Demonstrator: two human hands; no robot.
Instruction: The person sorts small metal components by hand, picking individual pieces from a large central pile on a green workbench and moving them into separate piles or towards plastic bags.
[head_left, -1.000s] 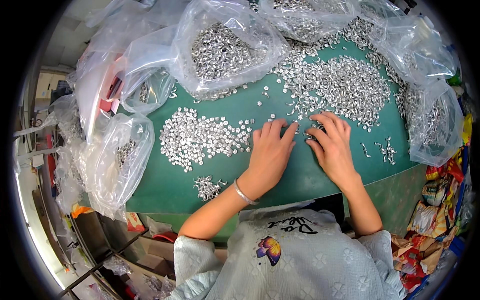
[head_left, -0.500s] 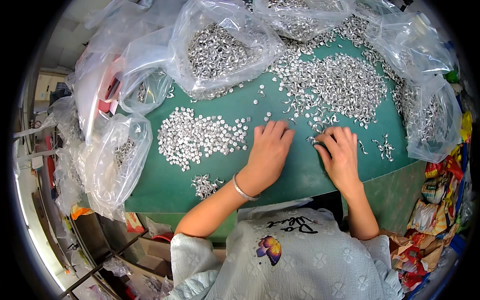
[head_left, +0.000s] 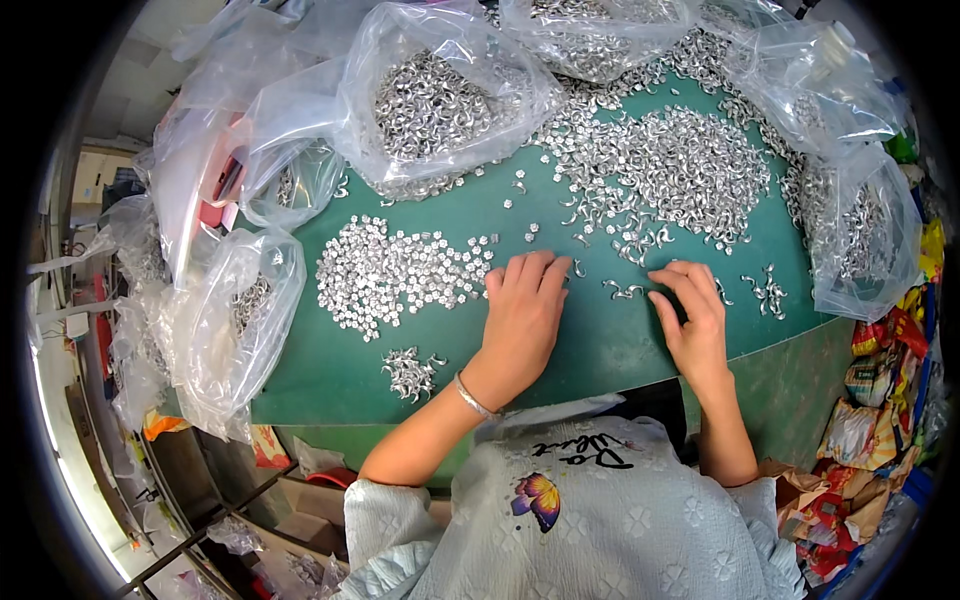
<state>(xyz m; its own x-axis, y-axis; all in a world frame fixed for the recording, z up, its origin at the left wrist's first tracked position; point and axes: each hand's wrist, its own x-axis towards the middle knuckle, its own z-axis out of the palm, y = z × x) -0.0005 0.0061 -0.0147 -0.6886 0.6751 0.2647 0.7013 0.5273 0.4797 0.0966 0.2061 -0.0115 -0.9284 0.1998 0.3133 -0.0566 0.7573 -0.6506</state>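
My left hand (head_left: 522,312), a bracelet at its wrist, rests palm down on the green tabletop (head_left: 600,350). Its fingers reach forward side by side, and the thumb is mostly hidden. Beside its fingertips lies a small curved silver piece (head_left: 579,268). My right hand (head_left: 697,318) is open, thumb and forefinger apart, with nothing visible between them. A short row of curved silver pieces (head_left: 624,291) lies just left of its fingers. To the left spreads a pile of flower-shaped silver pieces (head_left: 395,272). Ahead is a large mixed heap of silver pieces (head_left: 690,175).
Clear plastic bags of silver pieces stand around the table: one at the back (head_left: 440,100), one at left (head_left: 235,320), one at right (head_left: 865,240). Small clusters of curved pieces lie at near left (head_left: 411,374) and at right (head_left: 768,293). Colourful packages (head_left: 860,430) fill the right side.
My right hand has drawn right, off the small curved pieces, uncovering them in a row. My left hand has shifted slightly left and nearer to me, exposing a curved piece by its fingertips.
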